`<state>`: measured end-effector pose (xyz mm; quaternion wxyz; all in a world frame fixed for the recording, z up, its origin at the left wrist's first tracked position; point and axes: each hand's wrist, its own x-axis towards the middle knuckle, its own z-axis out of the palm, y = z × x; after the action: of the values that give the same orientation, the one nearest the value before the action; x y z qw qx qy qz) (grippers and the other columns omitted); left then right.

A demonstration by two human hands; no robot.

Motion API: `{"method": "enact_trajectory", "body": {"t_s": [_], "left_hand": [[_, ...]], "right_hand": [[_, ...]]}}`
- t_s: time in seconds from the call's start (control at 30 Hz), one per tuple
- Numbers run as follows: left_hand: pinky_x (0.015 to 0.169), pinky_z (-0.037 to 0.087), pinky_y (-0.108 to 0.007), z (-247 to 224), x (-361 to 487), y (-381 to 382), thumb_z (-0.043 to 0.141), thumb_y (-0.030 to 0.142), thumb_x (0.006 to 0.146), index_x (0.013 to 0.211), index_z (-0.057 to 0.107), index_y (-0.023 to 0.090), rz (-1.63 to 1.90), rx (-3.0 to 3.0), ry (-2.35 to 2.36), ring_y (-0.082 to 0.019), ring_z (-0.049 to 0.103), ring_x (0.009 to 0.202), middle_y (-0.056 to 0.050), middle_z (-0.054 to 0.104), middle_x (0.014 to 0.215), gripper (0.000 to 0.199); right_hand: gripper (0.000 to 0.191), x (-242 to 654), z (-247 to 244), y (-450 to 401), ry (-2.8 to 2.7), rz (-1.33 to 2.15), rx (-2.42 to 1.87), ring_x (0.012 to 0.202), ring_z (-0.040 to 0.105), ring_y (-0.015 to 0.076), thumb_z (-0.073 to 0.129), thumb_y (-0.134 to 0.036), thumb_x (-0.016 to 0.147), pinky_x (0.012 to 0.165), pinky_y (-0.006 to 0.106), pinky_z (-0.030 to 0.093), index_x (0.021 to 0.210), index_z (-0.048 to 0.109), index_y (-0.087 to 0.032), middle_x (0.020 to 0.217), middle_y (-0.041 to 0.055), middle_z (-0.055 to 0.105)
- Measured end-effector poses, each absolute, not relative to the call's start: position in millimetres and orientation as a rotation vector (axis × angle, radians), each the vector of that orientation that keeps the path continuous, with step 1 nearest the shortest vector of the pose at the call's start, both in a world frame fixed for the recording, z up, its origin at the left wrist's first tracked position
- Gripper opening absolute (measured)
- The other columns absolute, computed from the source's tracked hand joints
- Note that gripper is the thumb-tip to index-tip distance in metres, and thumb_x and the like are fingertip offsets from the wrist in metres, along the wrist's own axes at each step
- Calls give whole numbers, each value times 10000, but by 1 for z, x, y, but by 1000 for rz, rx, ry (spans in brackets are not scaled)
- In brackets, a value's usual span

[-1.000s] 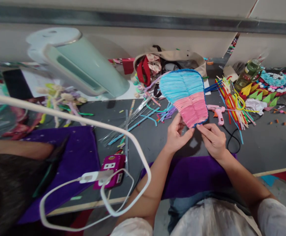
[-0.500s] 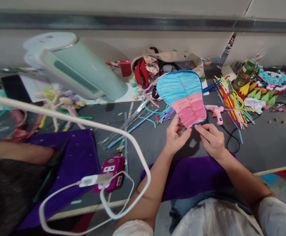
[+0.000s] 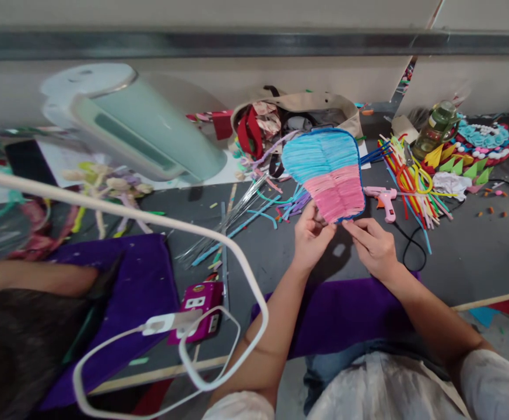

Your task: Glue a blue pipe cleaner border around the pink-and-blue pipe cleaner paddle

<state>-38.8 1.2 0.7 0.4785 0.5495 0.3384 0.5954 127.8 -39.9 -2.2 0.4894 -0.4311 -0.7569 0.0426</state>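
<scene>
A fan-shaped panel (image 3: 327,172) of pipe cleaners, light blue above and pink below, is held up over the table. Dark blue pipe cleaner edges its top, right side and bottom. My left hand (image 3: 311,242) grips the lower left corner between thumb and fingers. At the bottom edge, my right hand (image 3: 376,248) pinches the dark blue edging, its fingertips close to my left thumb. Just right of the panel lies a pink glue gun (image 3: 386,201) with a black cord.
Pipe cleaners (image 3: 412,181), a green bottle (image 3: 433,131) and a flower craft (image 3: 484,140) lie to the right. A beige bag (image 3: 348,111) and a pale green lamp-like appliance (image 3: 158,128) stand behind. A white cable (image 3: 237,248) loops near my left arm, by a magenta power box (image 3: 202,297). Another person's arm (image 3: 31,277) is at left.
The panel and both hands have shifted very slightly to the left. The right hand's pinch has slid a little left along the bottom edge. The grip otherwise looks the same.
</scene>
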Motion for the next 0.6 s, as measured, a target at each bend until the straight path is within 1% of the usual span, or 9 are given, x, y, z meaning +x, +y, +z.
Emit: {"method": "enact_trajectory", "body": {"t_s": [0.13, 0.3, 0.43, 0.5, 0.6], "left_hand": [[746, 580, -229, -3, -38, 6, 862, 422, 771, 1184, 617, 209, 1467, 1239, 813, -149, 733, 824, -37, 756, 975, 525], [787, 626, -296, -6, -38, 10, 854, 398, 750, 1139, 608, 210, 1464, 1139, 803, -187, 754, 891, -52, 774, 1017, 497], [791, 640, -329, -7, -40, 16, 814, 334, 738, 1120, 612, 207, 1475, 1086, 776, -202, 768, 880, -46, 786, 990, 450], [794, 642, -339, -8, -42, 19, 790, 278, 714, 1092, 623, 202, 1481, 1026, 764, -201, 772, 843, -35, 789, 946, 421], [812, 637, -335, -7, -45, 23, 768, 209, 680, 1034, 643, 198, 1488, 893, 755, -188, 775, 810, -11, 791, 912, 376]], "right_hand": [[380, 127, -1, -39, -1836, 156, -1056, 872, 739, 118, 522, -116, 1016, 760, 204, 608, 1258, 776, -262, 1008, 63, 754], [335, 124, 3, -38, -1746, 258, -1009, 922, 751, 137, 532, -150, 1025, 804, 251, 625, 1248, 766, -240, 1051, 78, 776], [265, 125, 5, -34, -1671, 309, -1010, 982, 752, 175, 556, -190, 1020, 863, 314, 633, 1183, 763, -226, 1069, 86, 785], [235, 127, 3, -31, -1614, 364, -1038, 939, 748, 183, 556, -220, 1017, 822, 330, 636, 1145, 754, -221, 1054, 85, 778], [199, 130, -2, -27, -1504, 498, -1116, 813, 712, 172, 569, -285, 1002, 705, 317, 609, 1084, 739, -221, 1005, 75, 757]]}}
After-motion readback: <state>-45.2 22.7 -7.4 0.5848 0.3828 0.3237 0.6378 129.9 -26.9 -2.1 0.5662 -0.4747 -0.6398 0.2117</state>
